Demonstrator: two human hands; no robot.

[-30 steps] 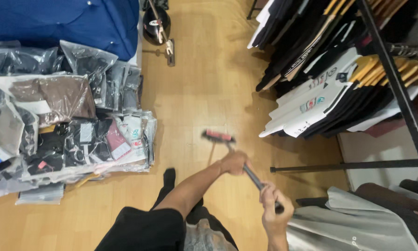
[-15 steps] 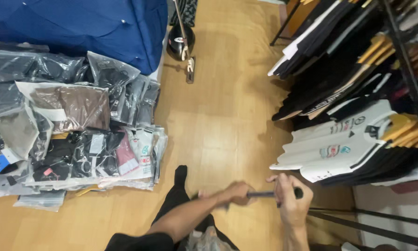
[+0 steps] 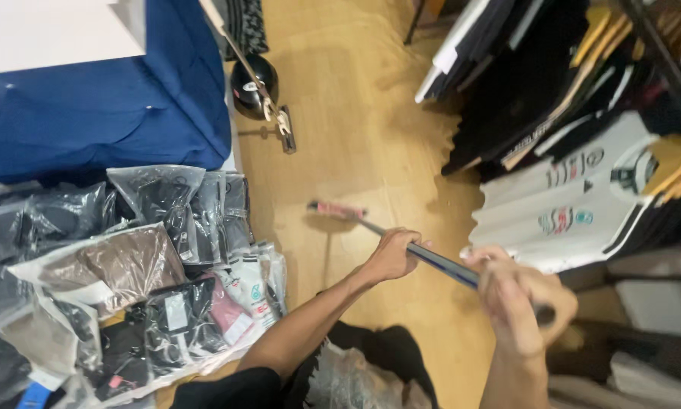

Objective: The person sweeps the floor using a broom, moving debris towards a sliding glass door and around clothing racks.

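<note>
Both of my hands grip a long dark broom handle (image 3: 443, 262) that slants across the lower right. My left hand (image 3: 392, 255) holds it lower down, nearer the head. My right hand (image 3: 516, 299) holds the top end and is blurred by motion. The broom's red head (image 3: 334, 209) rests on or just above the wooden floor (image 3: 348, 129), ahead of me near the middle of the view. My black-clad legs show at the bottom edge.
A pile of clothes in clear plastic bags (image 3: 120, 273) lies on the floor at left, beside a blue-covered table (image 3: 90, 113). A rack of hanging black and white shirts (image 3: 575, 144) fills the right. A black round-based stand (image 3: 254, 76) sits at top centre.
The broom head, hidden near my legs half a second ago, has swung forward onto the floor. My view has shifted left and up, and my right hand rose.
</note>
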